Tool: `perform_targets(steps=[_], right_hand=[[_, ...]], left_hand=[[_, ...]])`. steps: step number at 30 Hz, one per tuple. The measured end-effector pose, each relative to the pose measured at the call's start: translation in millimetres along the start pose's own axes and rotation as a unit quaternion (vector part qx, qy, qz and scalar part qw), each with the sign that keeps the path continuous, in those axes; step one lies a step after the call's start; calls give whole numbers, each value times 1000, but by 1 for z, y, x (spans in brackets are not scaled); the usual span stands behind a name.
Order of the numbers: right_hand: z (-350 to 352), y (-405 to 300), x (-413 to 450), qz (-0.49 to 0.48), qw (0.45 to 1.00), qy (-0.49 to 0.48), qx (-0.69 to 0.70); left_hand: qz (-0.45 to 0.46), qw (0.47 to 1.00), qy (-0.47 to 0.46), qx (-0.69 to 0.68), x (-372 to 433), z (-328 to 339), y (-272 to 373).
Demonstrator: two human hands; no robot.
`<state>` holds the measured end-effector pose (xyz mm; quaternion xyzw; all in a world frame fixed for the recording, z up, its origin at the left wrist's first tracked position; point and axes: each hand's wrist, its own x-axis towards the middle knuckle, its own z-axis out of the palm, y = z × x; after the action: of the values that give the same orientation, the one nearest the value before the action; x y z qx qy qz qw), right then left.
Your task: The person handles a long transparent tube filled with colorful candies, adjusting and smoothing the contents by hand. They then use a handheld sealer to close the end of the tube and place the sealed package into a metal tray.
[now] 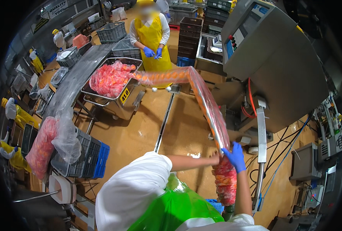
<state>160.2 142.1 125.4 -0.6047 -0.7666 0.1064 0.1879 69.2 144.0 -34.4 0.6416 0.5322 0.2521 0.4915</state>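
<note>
A long run of red and orange printed plastic film tubing [210, 115] stretches up from my hands, bends sharply, then runs left toward a wheeled steel bin [101, 96]. A crumpled heap of the same film [113, 78] fills that bin. My left hand [214, 158], blurred and partly hidden, grips the tubing's left side. In a blue glove, my right hand [236, 157] clasps it from the right. Below both hands, bunched film [225, 182] sits gathered in folds around an upright core, whose dark lower end [228, 212] shows underneath.
A co-worker in a yellow apron [153, 43] stands beyond the bin. On the right rises a large steel machine [277, 52], with a metal post [262, 135] near my right arm. Stacked crates [84, 156] and a filled bag [45, 147] stand left. A drain channel [163, 124] crosses the floor.
</note>
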Motion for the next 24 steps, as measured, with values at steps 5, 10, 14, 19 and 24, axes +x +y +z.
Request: perform_targets(steps=[5, 10, 14, 19, 24], right_hand=[[46, -5, 26, 43, 969, -156, -184], [21, 49, -38, 67, 938, -317, -120], [3, 30, -35, 61, 954, -283, -76], [-16, -36, 31, -3, 1000, 9, -29], [33, -14, 40, 35, 971, -211, -110]], left_hand=[[-141, 967, -195, -88, -27, 23, 25], [-131, 990, -58, -14, -66, -45, -3], [-152, 966, 114, -175, 5, -88, 9], [-89, 993, -73, -29, -6, 31, -26], [-70, 966, -248, 21, -37, -3, -3]])
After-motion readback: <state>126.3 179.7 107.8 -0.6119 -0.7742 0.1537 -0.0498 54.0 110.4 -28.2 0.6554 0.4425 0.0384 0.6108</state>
